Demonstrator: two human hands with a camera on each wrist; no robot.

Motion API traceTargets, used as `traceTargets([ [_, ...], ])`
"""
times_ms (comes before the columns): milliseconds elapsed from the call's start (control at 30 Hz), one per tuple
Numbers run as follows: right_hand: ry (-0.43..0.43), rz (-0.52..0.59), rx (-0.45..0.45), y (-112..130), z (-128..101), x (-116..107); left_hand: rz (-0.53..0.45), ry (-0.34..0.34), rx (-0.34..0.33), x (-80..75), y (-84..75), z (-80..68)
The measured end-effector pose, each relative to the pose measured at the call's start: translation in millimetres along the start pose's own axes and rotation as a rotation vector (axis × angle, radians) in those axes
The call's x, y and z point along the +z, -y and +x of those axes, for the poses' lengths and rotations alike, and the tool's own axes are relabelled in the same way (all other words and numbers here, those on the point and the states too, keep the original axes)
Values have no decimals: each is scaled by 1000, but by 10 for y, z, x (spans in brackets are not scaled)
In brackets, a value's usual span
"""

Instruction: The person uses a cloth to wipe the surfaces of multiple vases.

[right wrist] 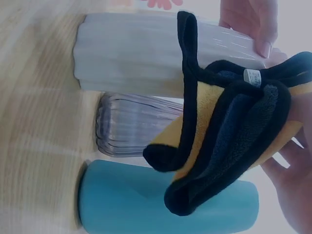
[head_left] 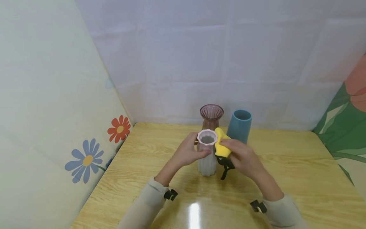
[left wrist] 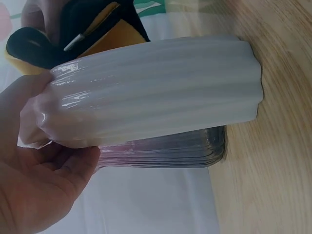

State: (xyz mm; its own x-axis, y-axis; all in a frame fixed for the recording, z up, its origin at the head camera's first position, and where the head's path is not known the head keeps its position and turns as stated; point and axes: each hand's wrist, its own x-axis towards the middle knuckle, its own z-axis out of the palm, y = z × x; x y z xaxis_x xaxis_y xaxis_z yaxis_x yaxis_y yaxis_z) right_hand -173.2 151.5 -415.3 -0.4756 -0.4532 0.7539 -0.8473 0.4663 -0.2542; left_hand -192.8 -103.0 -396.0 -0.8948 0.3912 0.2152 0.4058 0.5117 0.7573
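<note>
Left hand [head_left: 187, 151]: thumb and fingers curled round the neck of the white fluted vase, just below its rim.

White fluted vase [head_left: 206, 163]: about upright, pinkish and scalloped at the mouth, held over or on the wooden table [head_left: 291, 162]; whether its base is touching cannot be told.

Purple glass vase [head_left: 211, 117]: ribbed, stood behind the fluted one.

Cloth [head_left: 222, 145]: yellow with a dark face, black-edged, bunched at the right of the rim; dark hem and loop left hanging.

Teal vase [head_left: 239, 128]: plain, stood behind the cloth.

Right hand [head_left: 244, 157]: cloth pinched between thumb and fingers.

Handling note: wiping of the rim is judged to be in hand. The neck is best held firmly but lightly, each scallop followed with the pinched fold, the vase turned by degrees, and the loose hem gathered clear of the glass behind.
</note>
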Motion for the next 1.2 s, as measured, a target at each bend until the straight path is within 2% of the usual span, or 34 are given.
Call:
traceTargets([
  [200, 17, 35, -1, 34, -4, 50, -15, 24, 16, -49, 33, 22],
  [500, 0, 8, -17, 93, -30, 89, -56, 72, 62, -104, 76, 52],
  [667, 8, -13, -3, 127, -52, 87, -70, 102, 59, -128, 79, 60],
  [900, -13, -31, -34, 115, -78, 115, -75, 124, 51, -145, 91, 84],
  [1200, 8, -20, -4, 106, -119, 114, -61, 135, 36, -144, 88, 92],
])
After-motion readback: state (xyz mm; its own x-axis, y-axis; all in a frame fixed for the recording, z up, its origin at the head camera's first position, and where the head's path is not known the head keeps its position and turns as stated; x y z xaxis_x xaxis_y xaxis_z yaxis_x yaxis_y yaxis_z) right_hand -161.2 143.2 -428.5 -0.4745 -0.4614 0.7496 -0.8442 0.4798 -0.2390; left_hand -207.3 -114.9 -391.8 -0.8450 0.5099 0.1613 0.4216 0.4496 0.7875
